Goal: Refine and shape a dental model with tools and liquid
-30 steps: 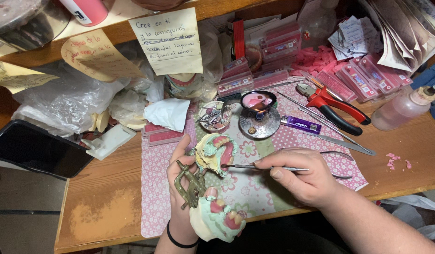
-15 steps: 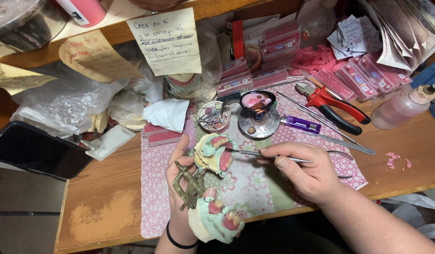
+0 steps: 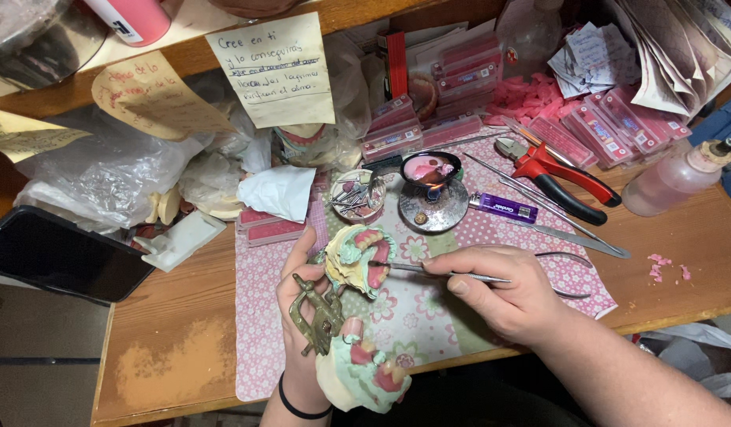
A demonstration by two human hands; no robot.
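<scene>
- Two bare hands work over a pink flower-patterned cloth (image 3: pixel 429 316) spread on the brown wooden table (image 3: pixel 168 348), seen from the head camera.
- Left hand (image 3: pixel 302 316), a black band at its wrist, has its grip closed around a brass-coloured hinged metal articulator (image 3: pixel 318 316) carrying two pale green plaster dental casts with pink wax gums and teeth (image 3: pixel 357 261); the upper cast tilts open above the lower one, just over the cloth near the table's front edge.
- Right hand (image 3: pixel 508 296) pinches a thin silver metal wax tool (image 3: pixel 429 270) between thumb and fingers, lying nearly level; its tip touches the pink wax of the upper cast.
- Behind the casts stand a small round tin of burs (image 3: pixel 357 194) and a little burner with a black dish of pink wax (image 3: pixel 430 170) on a round metal base.
- Right of the burner lie a purple lighter (image 3: pixel 504 208), red-handled pliers (image 3: pixel 555 178) and a clear plastic squeeze bottle (image 3: pixel 674 178).
- Far left, a black phone (image 3: pixel 57 253) rests at the table's edge.
</scene>
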